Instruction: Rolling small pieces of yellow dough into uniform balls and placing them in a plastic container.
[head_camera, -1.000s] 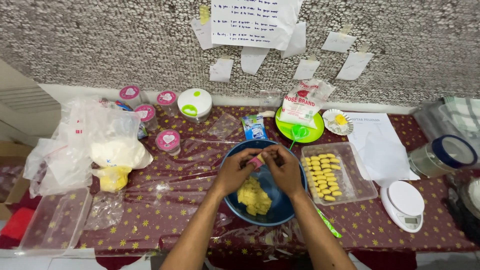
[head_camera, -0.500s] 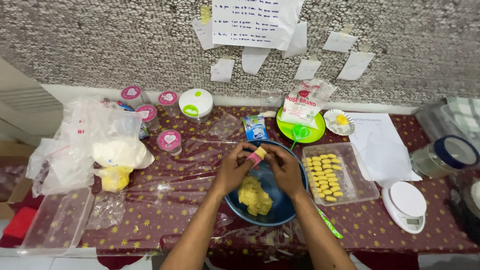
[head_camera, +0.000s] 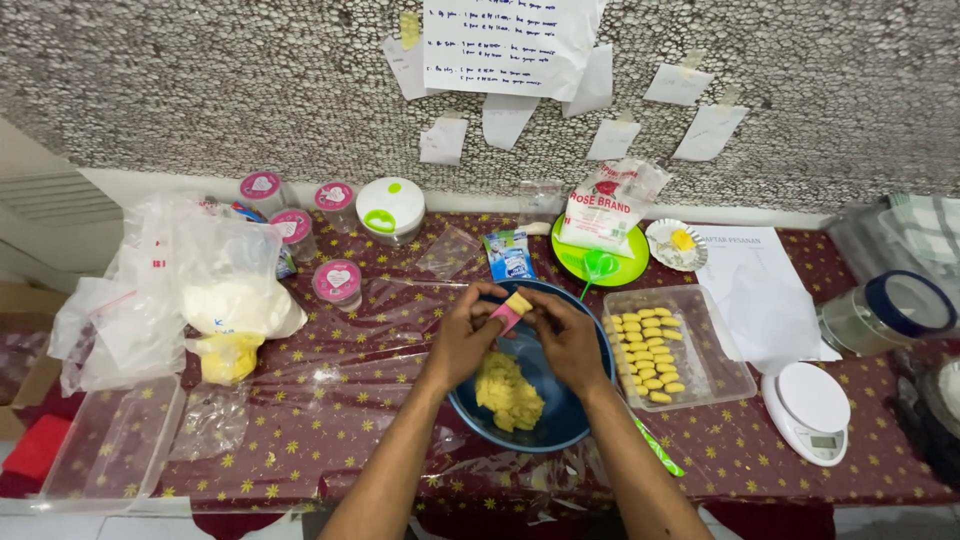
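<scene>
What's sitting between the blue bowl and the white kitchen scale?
In the head view, a clear tray with rows of yellow dough pieces lies between the blue bowl and the white scale.

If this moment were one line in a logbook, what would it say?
left hand: holds pink mould | right hand: presses dough piece | below: blue bowl | right: tray of pieces

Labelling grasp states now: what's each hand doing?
Left hand: fingers closed on small pink mould with yellow dough piece.
Right hand: fingers pinching the same yellow dough piece.
</scene>
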